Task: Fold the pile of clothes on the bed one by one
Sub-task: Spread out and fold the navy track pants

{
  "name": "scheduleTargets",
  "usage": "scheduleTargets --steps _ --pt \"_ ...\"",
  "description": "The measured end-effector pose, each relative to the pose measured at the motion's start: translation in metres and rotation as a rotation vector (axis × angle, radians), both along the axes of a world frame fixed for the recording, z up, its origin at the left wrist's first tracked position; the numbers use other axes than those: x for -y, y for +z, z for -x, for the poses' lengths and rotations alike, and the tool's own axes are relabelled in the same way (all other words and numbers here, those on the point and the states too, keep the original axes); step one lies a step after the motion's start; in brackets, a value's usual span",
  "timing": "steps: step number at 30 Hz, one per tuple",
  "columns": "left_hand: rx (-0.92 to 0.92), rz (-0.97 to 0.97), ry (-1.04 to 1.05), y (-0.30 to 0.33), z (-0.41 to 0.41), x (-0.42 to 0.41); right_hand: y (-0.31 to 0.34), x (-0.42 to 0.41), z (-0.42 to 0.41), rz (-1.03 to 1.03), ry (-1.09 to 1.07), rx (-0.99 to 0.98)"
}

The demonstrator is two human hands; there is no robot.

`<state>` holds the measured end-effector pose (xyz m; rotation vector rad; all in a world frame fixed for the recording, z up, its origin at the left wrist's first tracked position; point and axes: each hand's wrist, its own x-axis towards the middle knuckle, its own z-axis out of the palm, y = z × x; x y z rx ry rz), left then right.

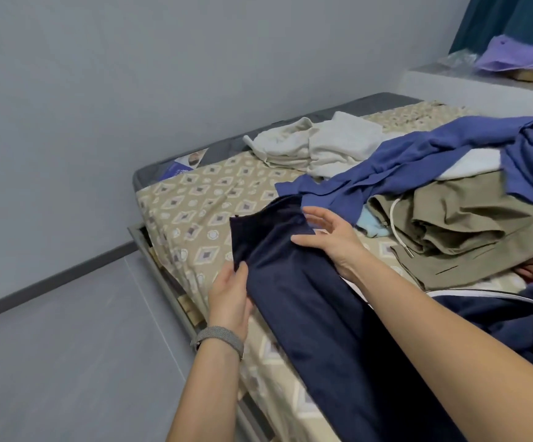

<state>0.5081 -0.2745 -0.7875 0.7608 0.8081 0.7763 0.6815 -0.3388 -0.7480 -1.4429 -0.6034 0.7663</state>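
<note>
Two hands work a dark navy garment [293, 282] at the bed's [175, 205] near edge.
The left hand [230, 301] pinches its left edge, fingers partly hidden under the cloth; the right hand [329, 237] lies on it with fingers straight and spread. To the right, the blue top [418, 154] and the khaki trousers [469, 231] of the pile run out of frame.

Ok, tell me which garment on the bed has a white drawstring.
The khaki garment in the pile, right of the right hand: a white cord hangs down its front. The other garments show none.
</note>
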Motion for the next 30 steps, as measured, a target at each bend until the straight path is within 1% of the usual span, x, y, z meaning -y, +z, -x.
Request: scheduleTargets --steps 2,4,5,7,10,11,13,14,15,17,19,21,23,25,26,27,28,29,30 --pt "-0.106 0.075 0.019 -0.012 0.005 -0.004 -0.015 -0.006 -0.005 0.178 0.079 -0.001" --pt "-0.148 0.132 0.042 -0.021 0.007 -0.008 -0.032 -0.01 -0.01 0.355 0.148 -0.016" --pt "-0.17 0.138 0.056 -0.024 0.006 -0.01 -0.039 -0.012 -0.012 0.411 0.137 0.012" --pt "-0.207 0.124 0.065 -0.025 0.004 -0.013 -0.046 -0.016 -0.015 0.425 0.031 0.153" --pt "-0.225 0.08 0.069 -0.021 0.002 -0.011 -0.047 -0.018 -0.016 0.355 -0.125 0.438" --pt "-0.243 0.07 0.072 -0.023 0.002 -0.011 -0.047 -0.019 -0.017 0.34 -0.124 0.487" --pt "-0.295 0.043 0.085 -0.023 0.002 -0.011 -0.045 -0.016 -0.013 0.376 -0.058 0.541" --pt "-0.354 -0.001 0.096 -0.024 0.0 -0.011 -0.043 -0.014 -0.013 0.401 -0.026 0.544" --pt "-0.455 -0.084 0.098 -0.022 -0.002 -0.009 -0.04 -0.007 -0.014 0.417 -0.012 0.551" --pt "-0.634 -0.246 0.111 -0.011 -0.003 -0.006 -0.03 0.007 -0.021 0.43 0.013 0.624" --pt "-0.714 -0.358 0.077 -0.003 -0.005 0.001 -0.015 0.036 -0.036 0.486 0.027 0.763" --pt "-0.794 -0.409 -0.028 0.0 -0.01 0.008 0.004 0.074 -0.056 0.548 0.061 0.852" --pt "-0.925 -0.488 -0.097 0.001 -0.016 0.021 0.019 0.109 -0.072 0.668 0.158 0.881" --pt "-1.045 -0.639 -0.067 0.006 -0.025 0.044 0.028 0.143 -0.086 0.87 0.27 0.913" --pt "-1.056 -0.727 -0.055 0.009 -0.029 0.054 0.026 0.153 -0.091 0.946 0.317 0.901" --pt "-1.034 -0.79 -0.091 0.012 -0.035 0.066 0.025 0.165 -0.093 0.991 0.354 0.87" --pt "-0.979 -0.835 -0.17 0.013 -0.042 0.077 0.023 0.175 -0.094 1.029 0.391 0.837" --pt "-0.913 -0.828 -0.264 0.014 -0.049 0.089 0.018 0.183 -0.094 1.067 0.426 0.828" --pt "-0.853 -0.766 -0.36 0.015 -0.057 0.101 0.013 0.19 -0.093 1.116 0.448 0.845"
